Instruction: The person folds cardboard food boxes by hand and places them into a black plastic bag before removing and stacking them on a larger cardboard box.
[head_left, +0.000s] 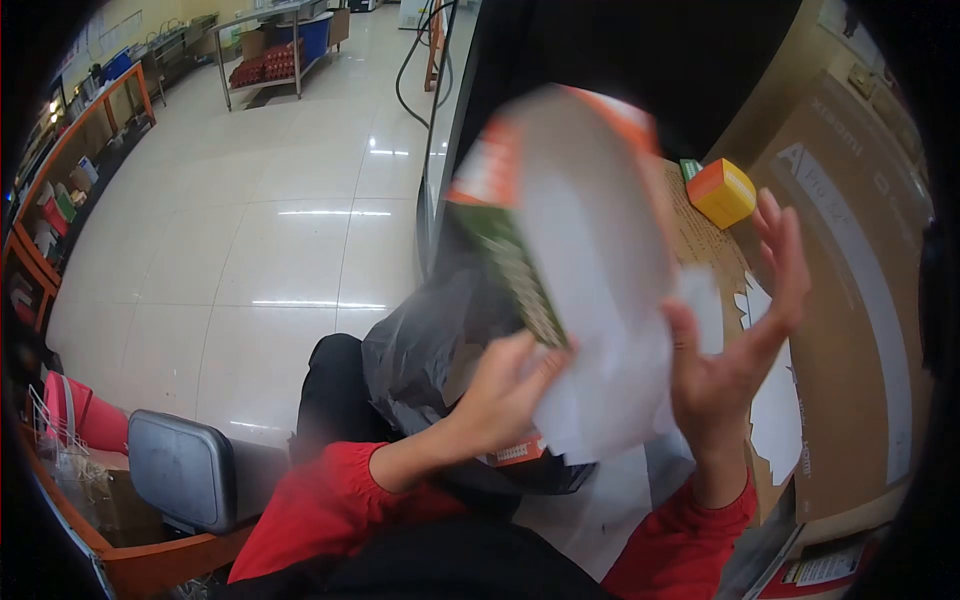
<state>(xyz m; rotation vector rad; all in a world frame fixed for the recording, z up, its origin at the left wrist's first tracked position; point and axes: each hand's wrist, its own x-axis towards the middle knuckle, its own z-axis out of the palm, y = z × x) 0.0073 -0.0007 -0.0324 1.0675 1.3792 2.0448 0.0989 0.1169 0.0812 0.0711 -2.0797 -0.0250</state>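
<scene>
My left hand grips the lower left edge of a paper carton, pinching it between thumb and fingers. The carton is orange, white and green outside and pale inside; motion smears its upper part. At its right side my right hand is open, fingers spread upward and the thumb close to the carton's edge. Below and left of the carton lies a dark plastic bag, partly hidden by my left arm. An orange-and-yellow small box stands beyond my right fingertips.
White cut-edged card lies to the right of my right hand. A large brown cardboard box leans along the right. At lower left are a grey-backed seat and a pink bucket. A metal table stands far off on the tiled floor.
</scene>
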